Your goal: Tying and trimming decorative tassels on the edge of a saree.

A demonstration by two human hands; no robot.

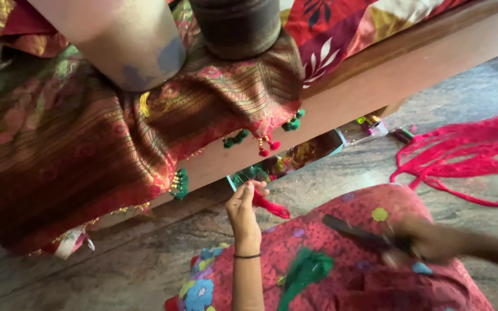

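Note:
My left hand [243, 208] is raised below the bed's wooden edge, pinching a short bundle of red thread [270, 205] that trails to the right. My right hand [425, 242] is blurred with motion over my lap and grips a dark comb [350, 231] that points left. A bunch of green thread [304, 272] lies on my red patterned lap. Above, a maroon and gold saree [145, 132] hangs over the bed edge, with green tassels [236, 138] and a red tassel [266, 145] along its border.
A long pile of red thread [468, 158] lies on the stone floor at right. Small spools and bits [378, 125] sit under the wooden bed frame [410, 69]. Two cylindrical things, a pale one [128, 40] and a dark one [237, 26], weigh down the saree.

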